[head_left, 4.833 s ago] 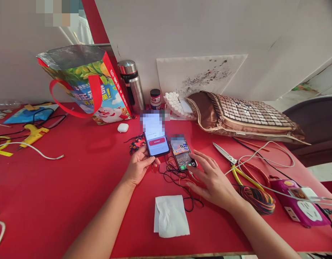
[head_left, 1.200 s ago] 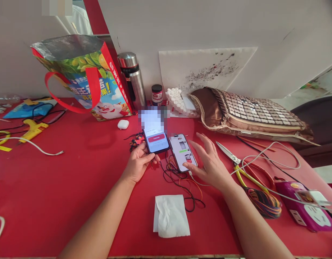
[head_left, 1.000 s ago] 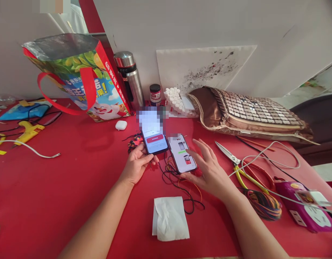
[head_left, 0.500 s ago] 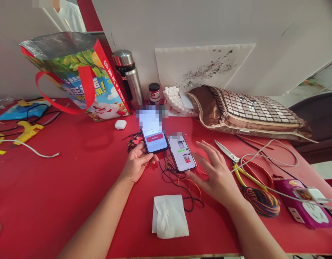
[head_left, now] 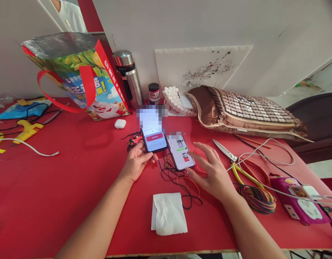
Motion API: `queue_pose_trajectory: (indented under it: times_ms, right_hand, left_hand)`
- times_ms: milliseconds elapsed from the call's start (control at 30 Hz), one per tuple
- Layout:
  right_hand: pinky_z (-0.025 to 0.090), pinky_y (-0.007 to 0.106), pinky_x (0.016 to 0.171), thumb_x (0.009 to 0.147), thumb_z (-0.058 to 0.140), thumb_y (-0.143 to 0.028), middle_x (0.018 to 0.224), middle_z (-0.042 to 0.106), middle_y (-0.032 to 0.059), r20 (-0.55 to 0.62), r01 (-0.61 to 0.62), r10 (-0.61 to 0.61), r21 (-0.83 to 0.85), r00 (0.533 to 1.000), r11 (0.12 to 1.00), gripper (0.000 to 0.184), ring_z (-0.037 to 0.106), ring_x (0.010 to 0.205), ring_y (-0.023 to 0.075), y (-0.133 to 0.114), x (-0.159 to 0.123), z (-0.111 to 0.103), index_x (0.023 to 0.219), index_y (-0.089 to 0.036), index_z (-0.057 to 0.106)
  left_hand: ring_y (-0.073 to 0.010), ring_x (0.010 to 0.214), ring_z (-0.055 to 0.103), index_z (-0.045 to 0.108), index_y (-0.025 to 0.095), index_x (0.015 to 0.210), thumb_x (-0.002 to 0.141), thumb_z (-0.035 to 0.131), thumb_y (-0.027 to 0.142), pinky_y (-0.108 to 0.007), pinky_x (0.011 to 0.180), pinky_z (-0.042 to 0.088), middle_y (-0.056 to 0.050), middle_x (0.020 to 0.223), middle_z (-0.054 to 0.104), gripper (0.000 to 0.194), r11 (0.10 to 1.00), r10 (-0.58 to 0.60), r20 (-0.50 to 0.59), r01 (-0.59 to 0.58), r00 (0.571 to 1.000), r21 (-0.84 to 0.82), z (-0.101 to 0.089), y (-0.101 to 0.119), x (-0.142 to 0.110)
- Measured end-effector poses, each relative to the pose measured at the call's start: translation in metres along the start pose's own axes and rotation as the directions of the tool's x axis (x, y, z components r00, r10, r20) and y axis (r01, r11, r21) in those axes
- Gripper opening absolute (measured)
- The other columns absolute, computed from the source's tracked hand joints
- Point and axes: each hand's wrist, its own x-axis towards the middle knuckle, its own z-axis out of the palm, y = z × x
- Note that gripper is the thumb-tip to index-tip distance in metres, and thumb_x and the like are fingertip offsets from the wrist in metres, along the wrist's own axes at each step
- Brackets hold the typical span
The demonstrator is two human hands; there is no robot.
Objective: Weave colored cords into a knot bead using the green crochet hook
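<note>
My left hand (head_left: 139, 162) grips the lower end of a smartphone (head_left: 155, 138), its screen lit with a red button. To its right a second smartphone (head_left: 181, 154) lies on black and orange cords (head_left: 172, 173), showing a chat with small pictures. My right hand (head_left: 213, 172) is beside that second phone, fingers spread, the fingertips over or at its right edge; whether they touch it I cannot tell. Under the first phone's left side lies a knotted multicoloured cord (head_left: 133, 140). A folded white tissue (head_left: 169, 214) is on the table between my forearms.
On the red table (head_left: 74, 187) are scissors (head_left: 230, 154), a cord bundle (head_left: 257, 199), a purple power strip (head_left: 300, 199) and a yellow glue gun (head_left: 27, 131). Behind stand a shopping bag (head_left: 101, 86), a steel flask (head_left: 132, 79), a small jar (head_left: 154, 93) and a beaded cushion (head_left: 246, 111).
My right hand has shifted slightly left, bringing its fingers closer to the second phone. My left hand keeps its hold on the first phone. The view has turned a little.
</note>
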Motion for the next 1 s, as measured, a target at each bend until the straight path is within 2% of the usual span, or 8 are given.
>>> queue_pose_trajectory:
  times_ms: [133,367,600,700,867,1000]
  right_hand:
    - [0.054,0.069,0.107,0.102,0.063,-0.045,0.149,0.057,0.0204,0.094,0.009,-0.004,-0.050,0.996,0.999,0.033,0.051,0.144,0.0435,0.0012,-0.0015,0.0015,0.124,-0.021,0.072]
    - [0.056,0.063,0.106,0.102,0.063,-0.043,0.148,0.058,0.0185,-0.023,-0.062,0.063,0.016,0.998,0.998,0.042,0.060,0.133,0.0384,0.0048,0.0001,-0.0004,0.140,-0.026,0.061]
    - [0.057,0.063,0.105,0.101,0.063,-0.045,0.147,0.059,0.0205,0.000,-0.078,0.078,0.036,0.997,0.996,0.058,0.060,0.133,0.0388,0.0037,-0.0004,0.0020,0.153,-0.024,0.047]
    - [0.057,0.063,0.106,0.102,0.062,-0.044,0.148,0.058,0.0205,0.011,-0.064,0.064,0.029,0.998,0.997,0.051,0.059,0.134,0.0384,0.0030,-0.0004,0.0008,0.148,-0.023,0.054]
    - [0.052,0.070,0.108,0.103,0.062,-0.045,0.152,0.055,0.0187,0.132,-0.003,0.008,-0.039,0.991,0.999,0.033,0.050,0.144,0.0434,0.0040,-0.0013,0.0001,0.126,-0.024,0.073]
    - [0.054,0.068,0.107,0.103,0.061,-0.044,0.152,0.055,0.0203,0.082,-0.019,0.021,-0.020,0.996,1.000,0.040,0.054,0.141,0.0415,0.0050,-0.0009,0.0000,0.137,-0.023,0.067]
  left_hand:
    - [-0.0170,0.063,0.069,0.072,0.016,0.102,0.070,0.088,0.024,-0.026,0.059,0.048,-0.006,0.070,0.076,0.036,1.000,0.002,0.005,-0.002,1.000,0.002,0.0002,0.0000,-0.0002]
    - [-0.0190,0.064,0.070,0.073,0.016,0.103,0.071,0.087,0.023,-0.027,0.058,0.048,-0.005,0.071,0.075,0.036,1.000,0.003,0.012,-0.003,1.000,-0.002,-0.0017,-0.0015,0.0009]
    - [-0.0172,0.062,0.069,0.073,0.016,0.104,0.070,0.088,0.023,-0.027,0.059,0.048,-0.005,0.071,0.076,0.039,1.000,0.006,0.017,-0.006,1.000,-0.008,-0.0009,-0.0001,0.0005]
    - [-0.0168,0.062,0.069,0.073,0.015,0.103,0.069,0.089,0.023,-0.026,0.059,0.048,-0.005,0.071,0.076,0.038,1.000,0.005,0.015,-0.005,1.000,-0.012,-0.0001,0.0001,0.0003]
    - [-0.0172,0.063,0.069,0.073,0.016,0.102,0.071,0.088,0.023,-0.027,0.059,0.047,-0.005,0.073,0.076,0.036,1.000,-0.004,0.021,0.004,1.000,0.001,-0.0003,0.0003,0.0005]
    - [-0.0176,0.063,0.069,0.073,0.016,0.104,0.072,0.087,0.023,-0.027,0.059,0.047,-0.005,0.072,0.076,0.036,1.000,-0.009,0.024,0.009,1.000,0.005,-0.0009,-0.0004,0.0008]
